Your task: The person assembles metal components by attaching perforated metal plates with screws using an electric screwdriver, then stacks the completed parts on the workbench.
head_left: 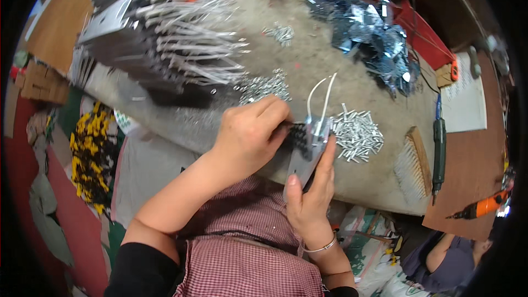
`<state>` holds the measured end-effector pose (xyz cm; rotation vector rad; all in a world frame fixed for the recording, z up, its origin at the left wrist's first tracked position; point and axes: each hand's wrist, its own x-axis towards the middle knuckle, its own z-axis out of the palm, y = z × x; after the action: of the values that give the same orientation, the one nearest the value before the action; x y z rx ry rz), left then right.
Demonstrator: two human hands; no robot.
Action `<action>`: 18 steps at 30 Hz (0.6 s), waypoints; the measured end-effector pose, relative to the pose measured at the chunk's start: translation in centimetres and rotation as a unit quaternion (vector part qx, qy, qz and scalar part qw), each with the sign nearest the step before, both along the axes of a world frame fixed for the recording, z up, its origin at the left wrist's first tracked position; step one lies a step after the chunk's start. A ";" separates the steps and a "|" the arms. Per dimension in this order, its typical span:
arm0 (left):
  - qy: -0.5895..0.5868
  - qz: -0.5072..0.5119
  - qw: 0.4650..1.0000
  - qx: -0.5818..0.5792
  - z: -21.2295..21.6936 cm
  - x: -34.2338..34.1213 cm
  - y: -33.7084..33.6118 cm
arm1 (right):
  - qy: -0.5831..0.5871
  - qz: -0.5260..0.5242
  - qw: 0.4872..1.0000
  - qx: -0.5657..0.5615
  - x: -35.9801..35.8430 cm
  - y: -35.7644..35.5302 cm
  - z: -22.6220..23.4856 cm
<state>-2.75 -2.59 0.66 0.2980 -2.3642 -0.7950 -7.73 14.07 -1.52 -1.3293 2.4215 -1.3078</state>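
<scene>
Where right fingers (pixel 326 162) wrap, bracket (pixel 302 162) seems partly hidden.

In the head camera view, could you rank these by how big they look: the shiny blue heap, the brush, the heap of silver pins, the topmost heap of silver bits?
Largest to smallest:
1. Shiny blue heap
2. Brush and heap of silver pins, too alike to rank
3. Topmost heap of silver bits

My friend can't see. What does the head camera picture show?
A person's right hand holds a grey part with two white wires; the left hand is at its edge. Small silver pieces, shiny blue pieces and stacked grey parts cover much of the workbench.
</scene>
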 end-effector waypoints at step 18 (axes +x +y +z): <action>0.077 -0.047 0.992 0.091 -1.1 -2.0 -0.6 | -0.019 -0.027 0.999 -0.017 0.9 -0.4 -0.7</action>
<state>-4.70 -3.17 -0.41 0.1944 -2.1778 -1.0426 -6.85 13.63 -2.22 -1.2437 2.4359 -1.3788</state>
